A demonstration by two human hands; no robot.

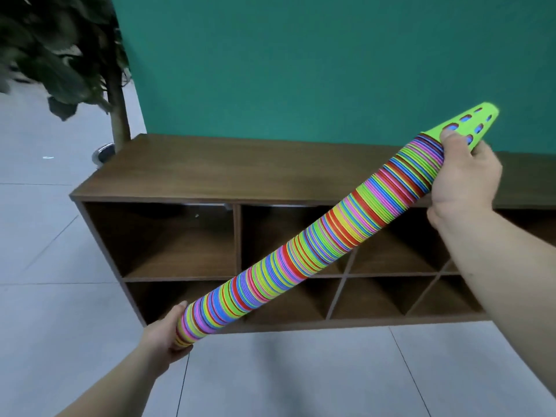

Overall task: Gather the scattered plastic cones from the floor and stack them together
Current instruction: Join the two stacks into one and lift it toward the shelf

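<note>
A long stack of nested plastic cones (310, 236) in many colours runs slantwise from lower left to upper right, held in the air in front of a wooden shelf unit. A green cone with oval holes (472, 124) forms its upper tip. My left hand (164, 335) grips the wide bottom end of the stack. My right hand (463, 179) grips the stack near the top, thumb on the green cone. No loose cones show on the floor.
A low brown wooden shelf unit (210, 176) with open compartments stands against a green wall (301, 55). A potted plant (60, 55) stands at the left behind the shelf. Pale floor tiles (285, 371) lie in the foreground and at the left.
</note>
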